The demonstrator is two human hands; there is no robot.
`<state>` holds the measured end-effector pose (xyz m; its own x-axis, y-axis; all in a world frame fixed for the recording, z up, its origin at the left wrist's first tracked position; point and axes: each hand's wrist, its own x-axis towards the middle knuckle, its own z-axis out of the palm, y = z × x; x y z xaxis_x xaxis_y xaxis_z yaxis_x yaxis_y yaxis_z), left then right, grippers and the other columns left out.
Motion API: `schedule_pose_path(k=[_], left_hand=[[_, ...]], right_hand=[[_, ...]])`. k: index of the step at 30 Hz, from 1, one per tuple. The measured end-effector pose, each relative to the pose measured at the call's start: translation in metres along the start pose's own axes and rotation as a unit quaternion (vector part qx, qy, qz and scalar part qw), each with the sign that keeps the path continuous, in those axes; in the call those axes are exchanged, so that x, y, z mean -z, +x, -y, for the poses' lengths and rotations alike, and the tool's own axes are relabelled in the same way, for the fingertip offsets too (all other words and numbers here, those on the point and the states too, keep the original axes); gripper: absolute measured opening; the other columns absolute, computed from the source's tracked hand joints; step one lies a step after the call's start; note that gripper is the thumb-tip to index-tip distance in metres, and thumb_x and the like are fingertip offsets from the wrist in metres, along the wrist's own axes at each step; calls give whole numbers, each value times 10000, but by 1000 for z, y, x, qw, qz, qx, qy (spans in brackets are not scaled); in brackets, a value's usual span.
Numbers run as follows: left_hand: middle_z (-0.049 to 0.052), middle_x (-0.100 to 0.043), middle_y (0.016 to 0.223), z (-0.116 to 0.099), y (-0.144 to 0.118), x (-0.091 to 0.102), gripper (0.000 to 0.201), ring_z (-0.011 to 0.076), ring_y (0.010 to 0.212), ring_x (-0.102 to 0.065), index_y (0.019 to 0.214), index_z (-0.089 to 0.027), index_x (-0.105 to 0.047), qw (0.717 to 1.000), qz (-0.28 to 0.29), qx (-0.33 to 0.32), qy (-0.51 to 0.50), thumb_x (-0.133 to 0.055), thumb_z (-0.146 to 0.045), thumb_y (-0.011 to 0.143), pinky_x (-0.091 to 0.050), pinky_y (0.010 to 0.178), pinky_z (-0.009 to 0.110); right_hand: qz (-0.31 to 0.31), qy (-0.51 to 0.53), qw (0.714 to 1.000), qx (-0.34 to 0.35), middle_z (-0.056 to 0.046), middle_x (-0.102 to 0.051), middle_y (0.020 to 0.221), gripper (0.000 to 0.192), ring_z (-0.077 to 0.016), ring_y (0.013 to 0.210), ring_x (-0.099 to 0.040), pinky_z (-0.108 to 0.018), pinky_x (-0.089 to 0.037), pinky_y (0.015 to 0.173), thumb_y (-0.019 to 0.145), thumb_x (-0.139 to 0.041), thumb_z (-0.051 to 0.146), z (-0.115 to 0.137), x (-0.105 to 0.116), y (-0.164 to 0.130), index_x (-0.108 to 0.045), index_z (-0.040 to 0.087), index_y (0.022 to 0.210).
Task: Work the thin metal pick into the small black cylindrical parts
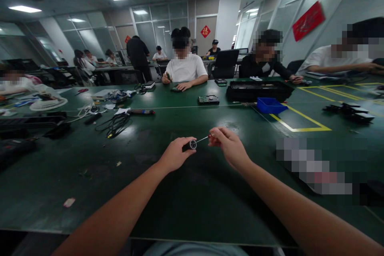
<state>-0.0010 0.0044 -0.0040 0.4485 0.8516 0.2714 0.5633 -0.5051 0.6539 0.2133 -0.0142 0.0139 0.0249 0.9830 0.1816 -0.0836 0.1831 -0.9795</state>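
Small dark cylinder [192, 144] pinched in left hand [175, 154]; thin metal rod [203, 139] pinched by right hand [228, 145] at its far end, held above green table [186, 196].

Both forearms are bare to the frame edge; no sleeves, gloves, watch or rings visible. Left hand [175, 154] and right hand [228, 145] are uncovered. Light grey garment shows at bottom edge.
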Motion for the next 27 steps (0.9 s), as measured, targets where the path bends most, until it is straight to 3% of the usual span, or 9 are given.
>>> schedule_pose_path(k=[7, 15, 19, 27], left_hand=[[40, -662, 1209, -3, 1, 4, 372, 225, 1133, -592, 1243, -251, -633, 1000, 2, 2, -7, -669, -252, 872, -435, 1025, 387], [34, -670, 1164, -5, -1, 5, 347, 223, 1086, -606, 1217, -262, -647, 1000, 7, 7, 1, -672, -255, 871, -453, 987, 393], [34, -674, 1136, -5, -1, 5, 350, 221, 1064, -609, 1209, -253, -652, 1000, 10, 2, 12, -687, -248, 861, -454, 964, 381], [52, -672, 1131, -7, -1, 4, 368, 220, 1050, -612, 1215, -230, -656, 1000, 22, -3, 20, -696, -228, 849, -461, 968, 374]], right_hand=[[-30, 100, 988, -116, -9, -584, 660, 282, -163, 575, -567, -347, -537, 619, 831, -613, 497, -14, 9, 12, -592, 216, 817], [-92, 62, 993, -40, -20, -597, 725, 314, -168, 634, -573, -337, -533, 619, 801, -654, 525, -11, 10, 11, -596, 218, 836], [-67, 29, 997, -4, -10, -602, 751, 297, -150, 656, -570, -316, -505, 637, 839, -631, 503, -8, 7, 7, -616, 207, 855], [-9, -162, 982, 94, -18, -635, 744, 287, -171, 688, -605, -343, -496, 692, 932, -515, 478, -2, 6, 1, -596, 204, 899]])
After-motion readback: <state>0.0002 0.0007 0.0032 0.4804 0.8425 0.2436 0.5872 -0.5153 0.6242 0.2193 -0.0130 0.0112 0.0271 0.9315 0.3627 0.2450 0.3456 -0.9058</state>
